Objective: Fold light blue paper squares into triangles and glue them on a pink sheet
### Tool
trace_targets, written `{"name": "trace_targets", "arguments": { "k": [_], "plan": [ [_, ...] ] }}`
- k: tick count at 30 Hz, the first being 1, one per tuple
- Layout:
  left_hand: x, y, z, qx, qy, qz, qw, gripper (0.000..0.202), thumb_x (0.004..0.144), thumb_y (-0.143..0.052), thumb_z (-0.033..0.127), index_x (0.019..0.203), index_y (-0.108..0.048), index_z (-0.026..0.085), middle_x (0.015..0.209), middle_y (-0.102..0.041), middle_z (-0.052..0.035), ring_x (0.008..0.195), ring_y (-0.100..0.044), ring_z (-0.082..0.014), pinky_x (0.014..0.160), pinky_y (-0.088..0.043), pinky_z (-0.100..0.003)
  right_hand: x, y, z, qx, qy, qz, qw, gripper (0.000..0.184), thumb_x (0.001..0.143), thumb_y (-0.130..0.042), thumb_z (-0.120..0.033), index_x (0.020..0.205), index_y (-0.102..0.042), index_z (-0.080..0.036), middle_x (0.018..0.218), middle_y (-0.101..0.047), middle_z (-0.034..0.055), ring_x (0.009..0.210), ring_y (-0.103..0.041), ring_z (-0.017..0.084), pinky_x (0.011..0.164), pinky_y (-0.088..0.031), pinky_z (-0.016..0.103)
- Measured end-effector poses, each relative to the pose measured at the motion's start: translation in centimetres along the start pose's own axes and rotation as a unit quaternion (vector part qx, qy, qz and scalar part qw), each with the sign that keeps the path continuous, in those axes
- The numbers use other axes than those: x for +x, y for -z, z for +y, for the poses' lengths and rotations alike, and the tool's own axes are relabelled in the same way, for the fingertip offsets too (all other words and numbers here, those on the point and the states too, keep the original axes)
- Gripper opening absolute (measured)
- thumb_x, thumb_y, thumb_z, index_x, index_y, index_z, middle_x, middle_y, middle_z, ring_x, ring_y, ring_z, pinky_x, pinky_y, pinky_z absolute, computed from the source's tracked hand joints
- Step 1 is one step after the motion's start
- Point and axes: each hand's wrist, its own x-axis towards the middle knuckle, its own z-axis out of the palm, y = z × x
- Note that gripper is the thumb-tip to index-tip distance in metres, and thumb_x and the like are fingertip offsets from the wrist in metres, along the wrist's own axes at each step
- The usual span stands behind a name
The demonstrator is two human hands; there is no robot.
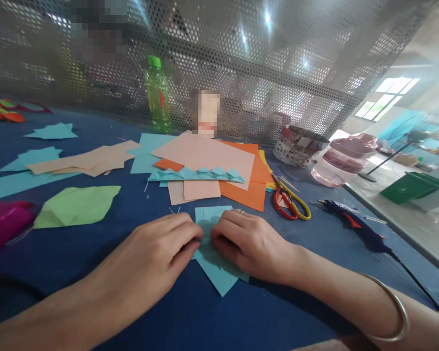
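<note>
My left hand (171,239) and my right hand (249,239) face each other over light blue paper (219,275) on the table. Both have curled fingers pinching or pressing the paper's two sides. A pointed corner shows below them, a straight edge above, and the fingertips are partly hidden. Just beyond lies a blue strip of folded paper points (197,175) on a stack of pink paper (208,153) and orange paper (254,195). To the right of my right hand are scissors (290,200) with a red and a yellow handle loop.
A glue gun (358,226) with a cord lies at the right, near a pink-capped bottle (344,158) and a woven basket (300,146). A green-capped bottle (157,97) stands by the perforated metal panel (241,68). Green paper (78,207) and a magenta object (7,224) are left.
</note>
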Motion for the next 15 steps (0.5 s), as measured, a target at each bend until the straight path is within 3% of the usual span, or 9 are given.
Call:
{"name": "trace_targets", "arguments": {
  "k": [7,15],
  "plan": [
    [0.06,-0.04,-0.03,-0.014,0.006,-0.008,1.000,0.019,0.104,-0.047,0.017,0.094,-0.062,0.023,0.090,-0.065,0.0019,0.080,-0.066,-0.0143,0.072,-0.048,-0.028,-0.14,0.04,0.14,0.062,-0.011,0.018,0.998,0.008,0.097,-0.059,-0.012,0.095,-0.066,-0.013,0.086,-0.065,0.0049,0.077,-0.060,0.016,0.071,-0.049,0.026],
    [0.21,-0.03,0.01,-0.006,0.007,-0.006,1.000,0.018,0.103,-0.048,0.016,0.098,-0.064,0.022,0.093,-0.067,0.0005,0.082,-0.068,-0.0155,0.071,-0.050,-0.029,-0.18,0.09,0.42,0.066,-0.019,0.019,0.997,0.010,0.099,-0.059,-0.012,0.094,-0.067,-0.015,0.088,-0.066,0.0042,0.079,-0.063,0.015,0.072,-0.051,0.025]
  ]
}}
